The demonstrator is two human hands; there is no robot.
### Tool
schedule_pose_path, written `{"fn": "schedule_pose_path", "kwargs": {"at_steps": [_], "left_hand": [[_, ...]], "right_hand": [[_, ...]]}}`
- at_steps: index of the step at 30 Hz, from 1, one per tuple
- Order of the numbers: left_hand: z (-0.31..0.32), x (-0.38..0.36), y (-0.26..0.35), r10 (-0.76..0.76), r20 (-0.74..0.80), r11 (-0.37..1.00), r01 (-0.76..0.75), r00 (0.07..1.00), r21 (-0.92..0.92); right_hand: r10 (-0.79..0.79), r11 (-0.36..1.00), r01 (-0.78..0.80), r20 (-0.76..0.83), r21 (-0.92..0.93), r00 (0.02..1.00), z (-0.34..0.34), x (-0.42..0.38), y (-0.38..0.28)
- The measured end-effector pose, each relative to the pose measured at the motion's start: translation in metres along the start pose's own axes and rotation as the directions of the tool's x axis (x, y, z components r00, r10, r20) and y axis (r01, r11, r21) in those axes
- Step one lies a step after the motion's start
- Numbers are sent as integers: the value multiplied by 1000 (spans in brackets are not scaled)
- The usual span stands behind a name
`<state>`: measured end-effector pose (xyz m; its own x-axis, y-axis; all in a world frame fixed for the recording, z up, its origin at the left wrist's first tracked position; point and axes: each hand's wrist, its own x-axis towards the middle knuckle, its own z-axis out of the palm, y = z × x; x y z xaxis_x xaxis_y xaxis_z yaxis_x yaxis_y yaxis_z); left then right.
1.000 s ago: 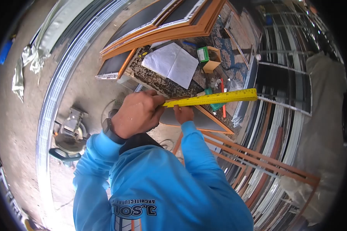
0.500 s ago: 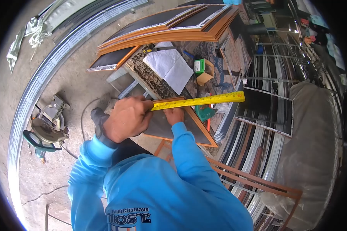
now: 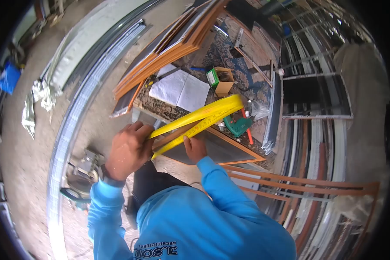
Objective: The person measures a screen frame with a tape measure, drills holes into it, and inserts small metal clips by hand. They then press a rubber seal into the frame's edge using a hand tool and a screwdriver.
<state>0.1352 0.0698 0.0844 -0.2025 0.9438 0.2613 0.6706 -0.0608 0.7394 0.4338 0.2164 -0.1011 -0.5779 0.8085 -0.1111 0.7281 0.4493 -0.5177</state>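
Note:
My left hand (image 3: 130, 149), with a watch on the wrist, is closed round a yellow tape measure; its case is hidden in the fist. The tape measure's blade (image 3: 221, 106) runs out to the right and folds back toward the hand in a narrow loop. Under it lies a dark screen panel (image 3: 229, 149) with an orange-brown frame. My right hand (image 3: 196, 148) is on this panel near its far edge, thumb up beside the blade and fingers curled, partly hidden.
Framed panels (image 3: 173, 47) are stacked on the workbench beside white paper (image 3: 177, 86), an open box (image 3: 223, 81) and a green power tool (image 3: 238, 125). A mitre saw (image 3: 82, 173) stands on the floor at left. Long profiles (image 3: 303, 151) lie at right.
The tape blade, straight earlier, now bends into a loop. My left hand has moved lower and left. The view has shifted, and my right hand sits lower with its thumb raised.

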Motion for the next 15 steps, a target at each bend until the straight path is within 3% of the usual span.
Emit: {"fn": "schedule_pose_path", "kwargs": {"at_steps": [4,6,11,15], "left_hand": [[-35,37,20,114,93,966,-132,989,222],[-44,56,27,113,239,914,-195,964,355],[-38,91,31,4,600,700,-430,800,570],[-31,109,-8,-73,777,598,-596,626,536]], "right_hand": [[-142,942,171,-118,288,983,-3,-32,-35],[-162,907,228,-205,354,965,-10,-37,-55],[-96,907,106,-44,407,994,4,-36,-66],[-18,947,-50,208,318,978,25,-48,-37]]}}
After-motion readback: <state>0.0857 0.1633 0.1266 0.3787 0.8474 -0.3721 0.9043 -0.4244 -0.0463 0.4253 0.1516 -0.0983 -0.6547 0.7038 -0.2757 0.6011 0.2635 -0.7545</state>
